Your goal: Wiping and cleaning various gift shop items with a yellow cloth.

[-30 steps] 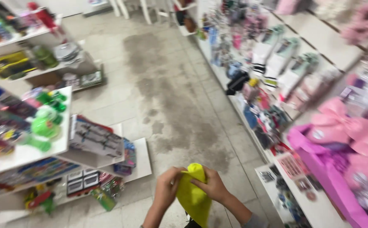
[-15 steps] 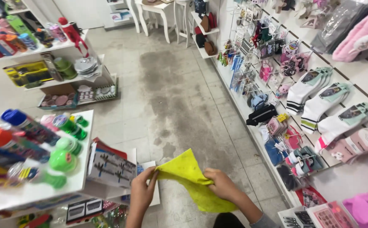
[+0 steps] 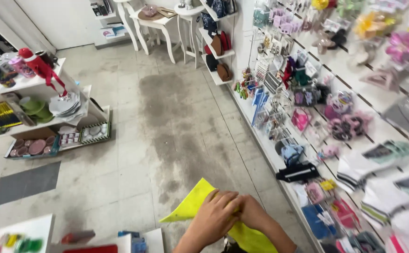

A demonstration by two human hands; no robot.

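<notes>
A yellow cloth (image 3: 193, 204) hangs folded in front of me, low in the head view, over a stained tiled floor. My left hand (image 3: 212, 218) lies on top of it with fingers curled around the fabric. My right hand (image 3: 253, 214) meets the left one and pinches the same cloth from the right side. Both hands press together at the cloth's middle; a pointed corner sticks out to the left and a flap hangs below my wrists.
A white wall rack (image 3: 317, 117) full of hair accessories and socks runs along the right. White shelves (image 3: 40, 117) with dishes and toys stand at the left. Small white tables (image 3: 153, 21) stand at the back. Another low white shelf (image 3: 26, 232) is near my left.
The view swung up and to the right, showing more of the aisle. My hands, spread apart on the cloth before, have come together and the cloth is now folded smaller.
</notes>
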